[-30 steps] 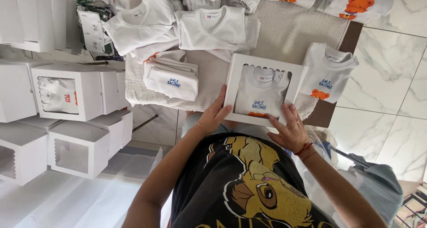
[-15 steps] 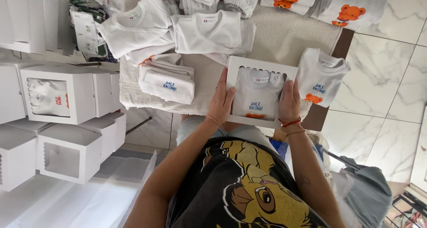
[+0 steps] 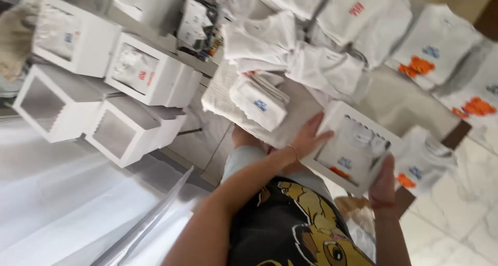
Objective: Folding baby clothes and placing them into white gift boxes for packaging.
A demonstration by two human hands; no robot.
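Both hands grip white window box [image 3: 353, 147]: left hand [image 3: 309, 136] fingers spread, right hand [image 3: 383, 182] clasping edge

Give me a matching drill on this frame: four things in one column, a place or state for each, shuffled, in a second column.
Things:
1. windowed white box
2. folded white shirt with blue print
3. two empty windowed boxes
4. shirts with orange print

Place or state:
A. stacked at the left, nothing inside
B. spread out at the upper right
C. gripped on both sides by the left hand and right hand
D. on top of a pile, left of the held box

Pairs: 1-C, 2-D, 3-A, 4-B
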